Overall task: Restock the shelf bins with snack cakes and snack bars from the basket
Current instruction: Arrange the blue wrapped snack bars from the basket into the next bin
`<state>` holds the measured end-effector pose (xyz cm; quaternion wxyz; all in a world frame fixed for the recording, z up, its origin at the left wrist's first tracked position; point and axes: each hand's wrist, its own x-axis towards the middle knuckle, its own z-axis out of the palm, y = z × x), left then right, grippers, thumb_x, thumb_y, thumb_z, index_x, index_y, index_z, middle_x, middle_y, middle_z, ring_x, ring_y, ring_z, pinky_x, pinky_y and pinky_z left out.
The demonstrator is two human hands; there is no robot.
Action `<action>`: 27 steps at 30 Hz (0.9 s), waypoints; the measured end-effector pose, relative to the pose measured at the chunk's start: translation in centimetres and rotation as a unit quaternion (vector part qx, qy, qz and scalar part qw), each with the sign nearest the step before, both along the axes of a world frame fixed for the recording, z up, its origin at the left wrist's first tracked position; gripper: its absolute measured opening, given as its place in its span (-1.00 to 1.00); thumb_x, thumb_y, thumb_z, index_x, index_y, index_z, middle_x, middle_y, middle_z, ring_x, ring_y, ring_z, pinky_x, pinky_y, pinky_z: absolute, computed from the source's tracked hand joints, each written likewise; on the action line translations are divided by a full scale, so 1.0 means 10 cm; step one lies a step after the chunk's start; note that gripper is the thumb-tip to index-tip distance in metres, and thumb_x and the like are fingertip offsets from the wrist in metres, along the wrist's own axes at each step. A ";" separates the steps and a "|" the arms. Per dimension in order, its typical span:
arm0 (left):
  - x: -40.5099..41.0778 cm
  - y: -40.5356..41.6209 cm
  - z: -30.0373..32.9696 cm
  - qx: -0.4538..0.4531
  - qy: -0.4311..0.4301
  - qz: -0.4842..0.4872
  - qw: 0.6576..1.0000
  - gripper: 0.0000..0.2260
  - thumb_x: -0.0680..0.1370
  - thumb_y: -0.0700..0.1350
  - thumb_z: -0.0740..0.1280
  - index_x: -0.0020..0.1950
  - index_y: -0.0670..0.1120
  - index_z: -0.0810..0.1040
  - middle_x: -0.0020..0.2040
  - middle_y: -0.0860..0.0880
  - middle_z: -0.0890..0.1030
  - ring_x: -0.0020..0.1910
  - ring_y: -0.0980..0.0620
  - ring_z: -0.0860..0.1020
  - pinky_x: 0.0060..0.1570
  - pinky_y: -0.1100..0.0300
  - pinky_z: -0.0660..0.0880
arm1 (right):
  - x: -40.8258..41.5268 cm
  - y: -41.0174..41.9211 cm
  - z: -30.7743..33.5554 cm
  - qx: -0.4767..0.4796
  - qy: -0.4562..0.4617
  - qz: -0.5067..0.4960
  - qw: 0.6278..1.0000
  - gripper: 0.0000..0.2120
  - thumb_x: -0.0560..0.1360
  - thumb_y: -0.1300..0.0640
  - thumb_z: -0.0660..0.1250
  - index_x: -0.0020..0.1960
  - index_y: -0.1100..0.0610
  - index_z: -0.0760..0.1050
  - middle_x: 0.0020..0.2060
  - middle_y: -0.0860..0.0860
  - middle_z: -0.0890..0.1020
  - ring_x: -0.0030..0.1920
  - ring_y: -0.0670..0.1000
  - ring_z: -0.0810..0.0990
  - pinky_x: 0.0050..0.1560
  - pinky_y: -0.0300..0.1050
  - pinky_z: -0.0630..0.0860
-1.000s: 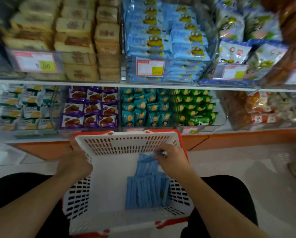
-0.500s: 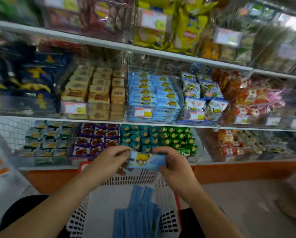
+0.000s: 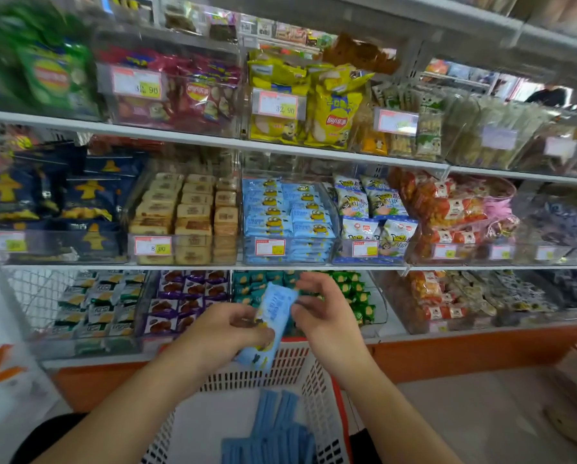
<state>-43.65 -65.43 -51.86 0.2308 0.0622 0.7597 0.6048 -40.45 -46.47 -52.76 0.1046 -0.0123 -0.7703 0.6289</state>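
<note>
My left hand (image 3: 228,333) grips the lower part of a light-blue snack cake packet (image 3: 270,321), which stands tilted above the basket's far rim. My right hand (image 3: 320,308) pinches the packet's upper right edge with curled fingers. Below, the white basket with a red rim (image 3: 309,383) rests on my lap and holds a row of several blue packets (image 3: 273,433) standing on edge. On the middle shelf, a clear bin (image 3: 289,222) is stacked with matching light-blue packets.
Beside that bin stand a bin of tan cakes (image 3: 186,217) on the left and a bin of white-blue bags (image 3: 369,216) on the right. The low shelf holds purple (image 3: 186,299), teal and green packets (image 3: 354,293). An orange base board (image 3: 447,353) runs under the shelves.
My right hand lifted a blue packet out of the basket and my left hand left the rim to take it. The packet has turned from level to tilted upright, and my view has risen.
</note>
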 end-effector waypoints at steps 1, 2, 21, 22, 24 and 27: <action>0.02 0.03 0.01 0.045 -0.030 0.047 0.997 -0.88 0.54 -0.19 0.51 0.06 -0.09 0.72 -0.12 -0.08 0.76 -0.20 0.03 0.72 -0.23 0.18 0.56 | 0.02 -0.02 -0.03 0.021 0.008 -0.006 1.000 -0.61 0.56 0.29 0.39 0.24 -0.10 0.42 0.20 -0.03 0.54 0.16 -0.02 0.62 -0.04 -0.04 0.66; 0.04 0.06 0.02 0.090 -0.056 0.081 0.991 -0.87 0.54 -0.23 0.50 0.08 -0.12 0.70 -0.10 -0.12 0.76 -0.21 0.00 0.72 -0.24 0.17 0.57 | 0.04 -0.04 -0.06 0.053 0.011 0.001 0.999 -0.60 0.52 0.22 0.43 0.23 -0.12 0.40 0.16 -0.03 0.53 0.16 -0.01 0.60 -0.01 0.01 0.65; -0.47 0.08 0.02 -0.158 0.280 -0.002 0.947 -0.62 0.52 0.08 0.53 0.29 0.26 0.51 0.27 0.39 0.47 0.28 0.34 0.44 0.34 0.13 0.48 | -0.29 0.34 0.01 0.337 -0.026 0.009 0.941 -0.58 0.62 0.14 0.39 0.41 -0.13 0.39 0.31 -0.24 0.41 0.37 -0.11 0.36 0.38 -0.08 0.44; -0.54 0.11 0.06 -0.204 0.316 -0.029 0.926 -0.64 0.54 0.13 0.49 0.30 0.27 0.50 0.31 0.42 0.39 0.32 0.36 0.36 0.41 0.14 0.41 | -0.35 0.38 0.03 0.346 -0.024 0.015 0.938 -0.57 0.63 0.15 0.38 0.43 -0.12 0.39 0.30 -0.25 0.39 0.37 -0.11 0.35 0.39 -0.09 0.42; -0.70 0.20 0.16 -0.266 0.360 -0.074 0.891 -0.61 0.56 0.20 0.44 0.36 0.29 0.46 0.40 0.45 0.24 0.39 0.36 0.20 0.48 0.13 0.30 | -0.50 0.46 0.05 0.358 -0.020 0.028 0.933 -0.58 0.64 0.15 0.36 0.43 -0.11 0.39 0.28 -0.27 0.38 0.38 -0.12 0.34 0.38 -0.12 0.40; -0.99 0.37 0.32 -0.301 0.398 -0.136 0.856 -0.63 0.57 0.17 0.43 0.36 0.26 0.46 0.38 0.36 0.41 0.38 0.29 0.36 0.36 0.19 0.38 | -0.77 0.54 0.10 0.363 -0.001 0.030 0.931 -0.60 0.64 0.14 0.36 0.42 -0.10 0.41 0.34 -0.22 0.44 0.40 -0.12 0.36 0.35 -0.22 0.36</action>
